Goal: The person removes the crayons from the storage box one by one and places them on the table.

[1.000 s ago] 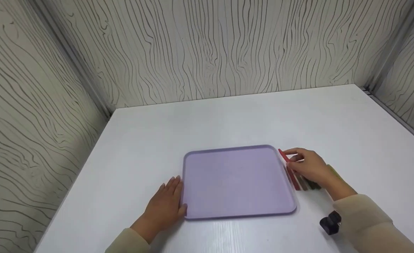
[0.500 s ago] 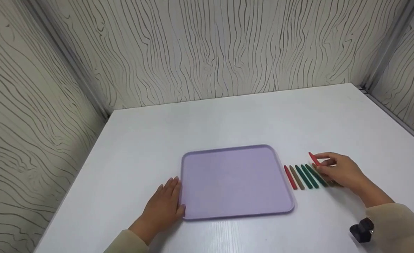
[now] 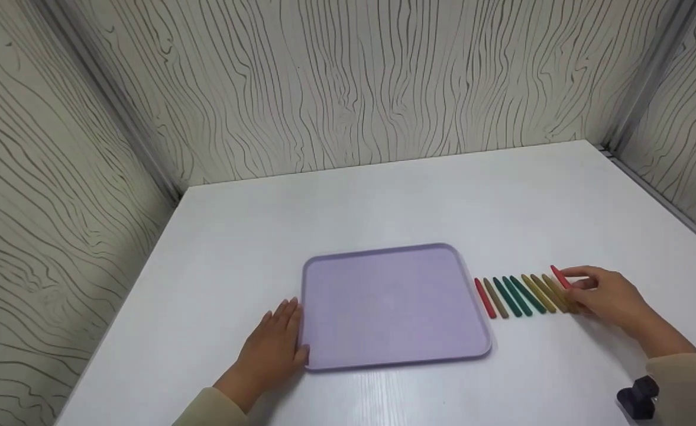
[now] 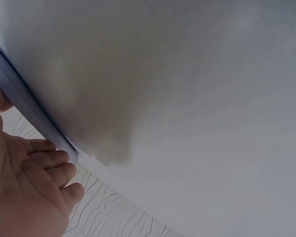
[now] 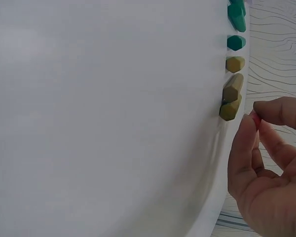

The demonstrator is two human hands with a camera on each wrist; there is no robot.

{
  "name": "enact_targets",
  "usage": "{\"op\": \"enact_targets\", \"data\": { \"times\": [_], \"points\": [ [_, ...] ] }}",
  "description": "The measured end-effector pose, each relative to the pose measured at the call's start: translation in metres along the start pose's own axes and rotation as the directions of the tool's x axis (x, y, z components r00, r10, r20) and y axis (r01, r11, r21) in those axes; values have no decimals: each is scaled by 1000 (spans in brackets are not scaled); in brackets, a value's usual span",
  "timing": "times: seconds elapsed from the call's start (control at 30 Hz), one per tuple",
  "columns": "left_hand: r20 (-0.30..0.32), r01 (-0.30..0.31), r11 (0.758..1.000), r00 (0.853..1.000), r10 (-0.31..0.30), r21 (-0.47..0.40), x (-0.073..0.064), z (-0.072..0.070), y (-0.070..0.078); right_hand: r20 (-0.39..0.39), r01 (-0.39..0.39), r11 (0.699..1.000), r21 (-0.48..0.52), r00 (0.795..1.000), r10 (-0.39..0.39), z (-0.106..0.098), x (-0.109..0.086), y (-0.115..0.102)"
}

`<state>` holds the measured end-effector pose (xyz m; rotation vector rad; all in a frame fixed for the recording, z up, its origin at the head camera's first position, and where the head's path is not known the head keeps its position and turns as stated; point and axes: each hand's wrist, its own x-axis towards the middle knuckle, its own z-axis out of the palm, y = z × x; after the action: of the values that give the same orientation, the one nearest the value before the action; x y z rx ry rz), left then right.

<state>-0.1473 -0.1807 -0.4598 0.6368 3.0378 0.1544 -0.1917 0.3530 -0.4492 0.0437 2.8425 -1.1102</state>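
My right hand [image 3: 611, 296] pinches a red crayon [image 3: 560, 277] between thumb and fingers, over the right end of a row of crayons. In the right wrist view only a bit of that red crayon [image 5: 255, 118] shows between the fingertips, close to an olive-yellow crayon [image 5: 228, 111]. From left to right the row has a red crayon [image 3: 485, 298], a brown crayon [image 3: 495, 297], green crayons [image 3: 507, 297] and several yellowish-brown ones. My left hand [image 3: 271, 346] lies with straight fingers along the left edge of a purple tray [image 3: 395, 307], its thumb at the rim.
The white table [image 3: 348, 207] reaches back to a wood-patterned wall [image 3: 348, 83], with a similar panel at each side. The crayon row lies just right of the tray. A black device [image 3: 638, 397] sits at my right sleeve.
My right hand has moved right with the red crayon, from beside the tray to the row's far end, uncovering the other crayons. The left hand has stayed at the tray.
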Motion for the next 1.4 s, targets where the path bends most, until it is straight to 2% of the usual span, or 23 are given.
{"op": "enact_targets", "data": {
  "times": [0.4, 0.93, 1.23, 1.4],
  "points": [
    [-1, 17, 1000, 1000, -17, 4, 2, 2, 0, 22, -49, 999, 6, 999, 49, 0, 0, 5],
    [3, -4, 1000, 1000, 4, -9, 1, 1, 0, 11, -61, 995, -81, 998, 62, -1, 0, 6],
    [4, 2, 1000, 1000, -2, -1, 1, 0, -1, 10, -78, 993, -86, 997, 79, -14, -1, 2],
    [-33, -10, 1000, 999, 11, 23, 5, -4, -1, -11, -56, 993, -103, 998, 55, -21, 0, 0]
  ]
}}
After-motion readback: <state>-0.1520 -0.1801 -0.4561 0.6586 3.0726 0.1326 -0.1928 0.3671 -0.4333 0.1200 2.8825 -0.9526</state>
